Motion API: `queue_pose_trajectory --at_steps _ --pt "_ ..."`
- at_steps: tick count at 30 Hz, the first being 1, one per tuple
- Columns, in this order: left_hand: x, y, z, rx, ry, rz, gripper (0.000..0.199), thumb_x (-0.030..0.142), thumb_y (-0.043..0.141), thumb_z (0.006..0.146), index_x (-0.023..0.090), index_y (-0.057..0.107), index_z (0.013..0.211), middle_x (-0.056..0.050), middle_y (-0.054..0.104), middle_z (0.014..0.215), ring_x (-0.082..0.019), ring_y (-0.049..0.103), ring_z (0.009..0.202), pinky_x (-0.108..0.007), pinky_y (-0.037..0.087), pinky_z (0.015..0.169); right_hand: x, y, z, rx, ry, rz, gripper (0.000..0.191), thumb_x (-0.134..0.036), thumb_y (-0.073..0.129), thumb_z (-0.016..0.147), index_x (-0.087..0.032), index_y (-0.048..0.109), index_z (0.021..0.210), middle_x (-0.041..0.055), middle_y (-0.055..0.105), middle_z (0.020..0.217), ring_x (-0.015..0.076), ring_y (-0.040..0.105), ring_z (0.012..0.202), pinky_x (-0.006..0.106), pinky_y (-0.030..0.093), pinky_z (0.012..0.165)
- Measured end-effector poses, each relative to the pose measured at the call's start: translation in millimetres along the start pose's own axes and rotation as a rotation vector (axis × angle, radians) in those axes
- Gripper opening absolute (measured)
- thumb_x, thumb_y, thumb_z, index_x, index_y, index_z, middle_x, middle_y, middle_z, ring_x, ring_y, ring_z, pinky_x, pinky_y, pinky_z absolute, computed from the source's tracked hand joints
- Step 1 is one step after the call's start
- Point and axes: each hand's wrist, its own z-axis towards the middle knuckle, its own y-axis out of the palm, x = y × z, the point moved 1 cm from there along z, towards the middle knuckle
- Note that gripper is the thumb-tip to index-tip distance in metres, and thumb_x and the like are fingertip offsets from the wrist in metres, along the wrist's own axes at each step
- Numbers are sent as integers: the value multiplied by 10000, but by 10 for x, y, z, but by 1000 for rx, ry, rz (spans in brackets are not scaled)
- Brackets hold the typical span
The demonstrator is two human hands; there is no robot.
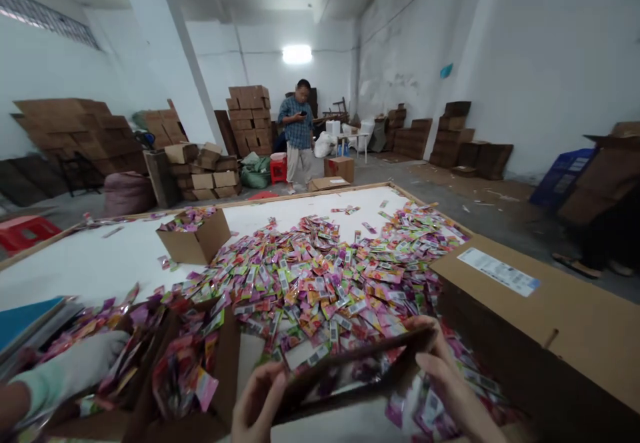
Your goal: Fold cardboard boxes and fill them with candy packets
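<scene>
In front of me, low in the head view, my left hand (261, 396) and my right hand (443, 366) grip opposite ends of a cardboard box (320, 380). The fingers of both are closed on its walls. Shiny packets show dimly inside the box's frame; I cannot tell whether they lie in it or behind it. Beyond it spreads a large heap of small colourful packets (320, 276), pink, purple, green and orange. Loose packets also lie under my right wrist. To my left stand cardboard boxes (227, 370) filled with packets.
A co-worker's gloved hand (85, 363) reaches into the packets at the left. A filled carton (200, 243) stands on the white table (120, 263). At the right lies a large labelled carton (575, 323). Farther back, a person (299, 130) stands with a phone near stacked boxes (250, 120).
</scene>
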Motion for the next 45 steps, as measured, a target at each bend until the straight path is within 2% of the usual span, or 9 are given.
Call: queue_pose_trajectory --at_steps 3,8,16,22,27,31,35,39,45 --pt "-13 -29 50 -63 86 118 445 558 603 768 217 702 1037 -80 703 1096 -248 614 1091 -316 502 916 -227 8 -114 -341 45 -19 591 -447 559 708 -254 524 1266 63 502 1342 324 417 1281 414 377 1023" --pt "40 36 -60 -520 618 799 433 541 545 804 220 725 1032 -171 621 1252 -290 621 1101 -346 544 864 -404 78 -107 -563 111 -80 725 -476 585 719 -237 429 1385 96 481 1395 315 364 1345 436 307 1088" --pt "589 823 113 -684 370 1397 585 479 251 944 162 728 821 -142 734 808 -300 699 791 -396 529 684 -48 287 380 -75 -41 -202 764 -386 745 585 -174 482 1271 127 549 1283 286 520 1185 449 401 1021" --pt "438 1135 459 -533 410 1365 510 388 294 954 136 724 846 -152 737 852 -291 697 832 -370 514 693 -239 206 137 415 -229 -137 203 -358 581 822 -186 639 912 86 700 904 218 663 851 334 539 768" --pt "154 1051 414 -443 522 1119 338 236 345 944 170 675 916 -82 738 895 -226 690 828 -327 517 710 -284 687 -342 20 -760 -719 386 -293 535 858 -165 571 1220 108 657 1155 228 612 1061 306 507 845" --pt "166 949 266 -360 913 794 243 187 414 912 171 655 937 -57 726 835 -172 660 790 -282 510 728 48 1063 -342 217 -828 -1018 340 -164 424 886 -132 587 1183 127 690 1051 250 613 977 370 456 809" --pt "668 1114 298 -408 1217 672 221 207 443 901 211 664 887 -41 710 772 -182 625 812 -333 464 807 213 1183 -278 275 -814 -1020 221 -169 433 907 -185 652 879 70 671 727 212 578 692 339 394 632" --pt "1041 1523 742 -595 759 1011 392 354 303 950 159 627 1053 -108 714 891 -226 643 834 -348 459 766 171 1165 -287 199 -830 -1047 220 -270 463 935 -170 657 908 58 669 757 176 544 657 319 353 602" --pt "638 1646 922 -1124 445 1221 535 550 275 917 220 691 861 -70 742 953 -210 678 868 -283 479 742 188 1194 -305 189 -791 -1061 290 -434 539 899 -173 661 927 59 665 783 182 537 707 314 350 626"
